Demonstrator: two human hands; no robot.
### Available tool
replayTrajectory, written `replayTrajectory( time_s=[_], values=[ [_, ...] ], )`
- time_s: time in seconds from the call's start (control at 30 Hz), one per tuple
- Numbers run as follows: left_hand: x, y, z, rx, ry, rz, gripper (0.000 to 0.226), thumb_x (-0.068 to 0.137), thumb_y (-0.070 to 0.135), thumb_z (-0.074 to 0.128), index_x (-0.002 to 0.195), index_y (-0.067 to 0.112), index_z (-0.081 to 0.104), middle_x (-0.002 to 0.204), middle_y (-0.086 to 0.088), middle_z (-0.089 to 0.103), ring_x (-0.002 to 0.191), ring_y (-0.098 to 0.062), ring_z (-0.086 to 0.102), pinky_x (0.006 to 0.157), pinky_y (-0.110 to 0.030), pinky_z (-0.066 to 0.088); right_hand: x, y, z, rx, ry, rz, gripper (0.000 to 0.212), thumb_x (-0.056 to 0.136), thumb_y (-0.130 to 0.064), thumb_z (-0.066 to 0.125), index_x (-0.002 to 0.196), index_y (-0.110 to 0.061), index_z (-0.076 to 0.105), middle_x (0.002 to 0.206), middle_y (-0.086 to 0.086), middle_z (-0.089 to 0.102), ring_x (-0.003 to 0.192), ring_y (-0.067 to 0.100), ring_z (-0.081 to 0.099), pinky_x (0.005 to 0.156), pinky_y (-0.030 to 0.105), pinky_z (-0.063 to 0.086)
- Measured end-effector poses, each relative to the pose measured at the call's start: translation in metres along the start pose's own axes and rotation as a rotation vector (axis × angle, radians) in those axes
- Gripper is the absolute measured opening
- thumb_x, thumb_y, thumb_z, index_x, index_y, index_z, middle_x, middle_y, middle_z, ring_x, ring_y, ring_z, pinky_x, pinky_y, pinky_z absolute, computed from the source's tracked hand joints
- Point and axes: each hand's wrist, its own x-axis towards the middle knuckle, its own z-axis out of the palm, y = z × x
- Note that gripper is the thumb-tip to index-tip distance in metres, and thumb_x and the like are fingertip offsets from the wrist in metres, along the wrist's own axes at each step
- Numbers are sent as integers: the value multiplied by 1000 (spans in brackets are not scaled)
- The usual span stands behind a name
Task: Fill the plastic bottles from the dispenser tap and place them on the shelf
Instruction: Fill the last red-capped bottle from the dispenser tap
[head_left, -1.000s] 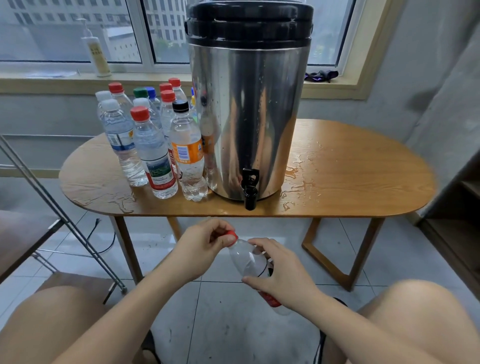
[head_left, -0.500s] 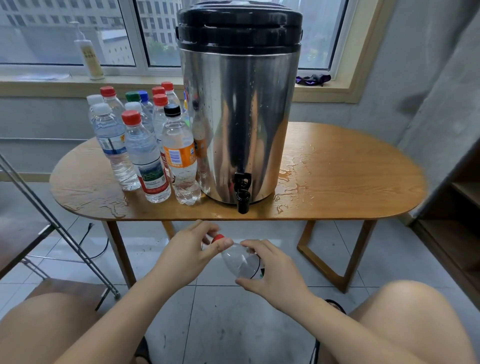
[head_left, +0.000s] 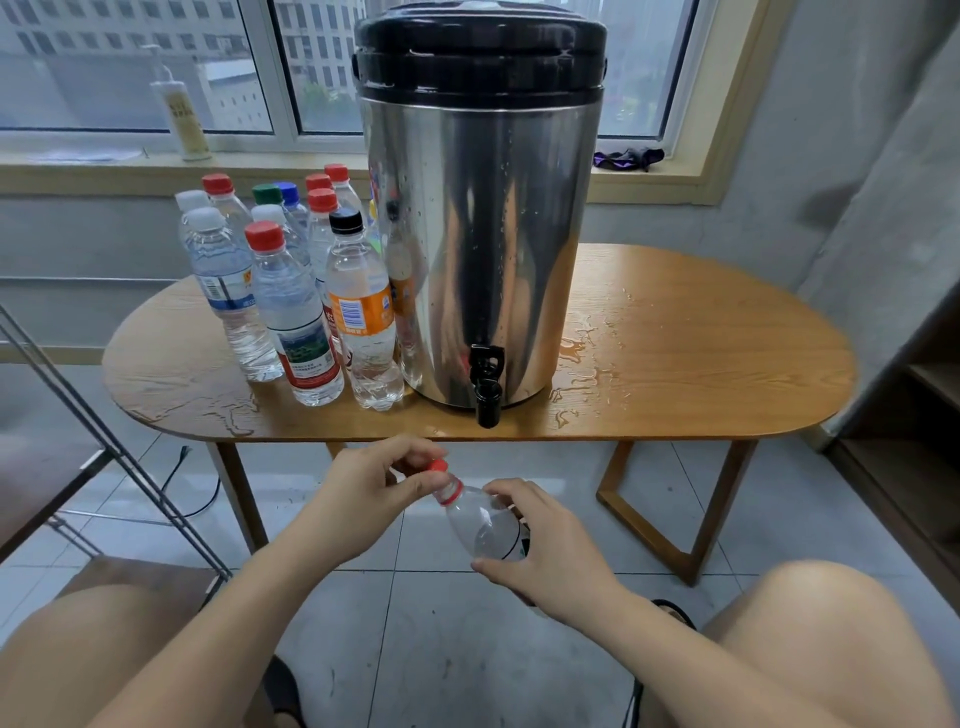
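Held low before the desk (head_left: 701, 374) edge, tilted neck-up toward the left: a clear plastic bottle (head_left: 485, 525) with a red neck ring, gripped round its body by the right hand (head_left: 550, 551), its red cap (head_left: 438, 465) pinched at the mouth by the left hand (head_left: 363, 483). On the desk, upright and capped — red, white, green, blue, black — a tight cluster of bottles (head_left: 291, 291), just left of the steel dispenser (head_left: 483, 234) with black lid, black tap (head_left: 487, 384) at its base pointing down over the desk's front edge. At far right, partly in view, a dark wooden shelf (head_left: 909, 457).
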Motion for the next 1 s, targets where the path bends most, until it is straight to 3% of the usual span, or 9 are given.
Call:
replayTrajectory(
  time_s=[0.13, 0.27, 0.4, 0.5, 0.6, 0.73, 0.87, 1.0],
  values=[
    [10, 2, -3, 20, 141, -44, 28, 90, 43, 84, 114, 34, 76, 96, 22, 76, 96, -1, 70, 83, -22, 55, 1, 0, 4, 19, -12, 43, 77, 75, -54, 89, 138, -52, 44, 128, -28, 53, 116, 1, 56, 99, 29, 54],
    [27, -2, -9, 282, 273, 18, 36, 93, 46, 78, 121, 24, 76, 109, 10, 74, 97, -10, 67, 86, -26, 56, 5, 1, 7, 82, 18, 91, 78, 77, -52, 89, 141, -49, 44, 129, -28, 53, 119, -4, 55, 101, 26, 51],
    [37, -14, -4, 422, 308, 68, 40, 96, 48, 72, 126, 23, 77, 112, 6, 75, 103, -19, 65, 85, -36, 58, 9, 0, 7, 135, 53, 134, 74, 78, -48, 90, 138, -43, 47, 129, -27, 54, 121, -5, 54, 99, 22, 49],
    [41, -22, 2, 470, 332, 101, 35, 96, 44, 77, 123, 22, 80, 107, 4, 77, 100, -20, 63, 81, -36, 54, 10, -1, 6, 161, 71, 153, 73, 77, -46, 91, 137, -41, 49, 127, -28, 54, 120, -8, 53, 93, 13, 45],
    [42, -25, 4, 482, 342, 104, 38, 95, 47, 77, 124, 23, 79, 107, 5, 77, 100, -20, 62, 79, -35, 54, 12, -2, 5, 198, 77, 172, 70, 78, -45, 91, 135, -42, 50, 127, -27, 56, 118, -5, 55, 93, 14, 45],
    [39, -10, 0, 363, 396, 72, 46, 92, 49, 80, 129, 21, 76, 115, 6, 75, 101, -16, 68, 84, -35, 59, 13, -2, 3, 223, 79, 193, 72, 79, -45, 91, 137, -41, 50, 128, -26, 56, 118, -2, 57, 98, 21, 49],
    [33, 26, -6, 77, 420, 75, 31, 95, 43, 80, 121, 26, 78, 106, 18, 77, 97, -2, 71, 82, -15, 54, 14, -4, 0, 240, 90, 204, 70, 79, -45, 91, 136, -42, 51, 128, -25, 57, 116, -1, 58, 96, 23, 51],
    [31, 62, -1, -259, 325, 42, 20, 96, 35, 81, 115, 28, 80, 100, 13, 80, 95, -5, 74, 82, -16, 57, 15, -8, -2, 267, 97, 205, 67, 80, -42, 92, 133, -43, 51, 126, -25, 57, 115, -4, 58, 92, 21, 53]
  ],
)
